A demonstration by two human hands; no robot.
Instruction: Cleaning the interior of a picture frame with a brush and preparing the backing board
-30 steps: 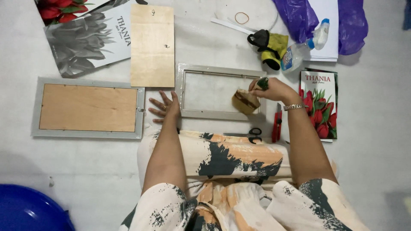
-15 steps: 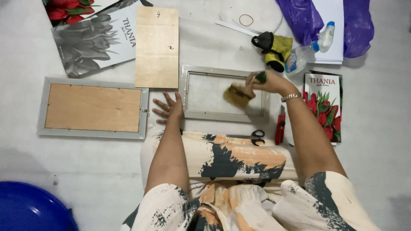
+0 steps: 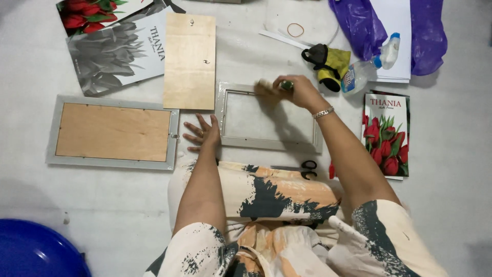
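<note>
Seated on the floor (image 3: 451,169), I steady the empty grey frame (image 3: 266,144) with my flat, released left hand (image 3: 204,134) while my right hand (image 3: 297,91), clenched on a small brush (image 3: 266,88), sweeps its top edge; its plywood backing (image 3: 189,60) lies unfitted nearby.

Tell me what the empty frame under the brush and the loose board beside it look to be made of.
The empty frame looks like painted or plastic-coated moulding, pale grey and matte with slightly worn edges; wood or plastic underneath cannot be told. The loose board looks like thin plywood or fibreboard, unfinished tan with faint grain and small metal hangers. The brush in the right hand is blurred.
</note>
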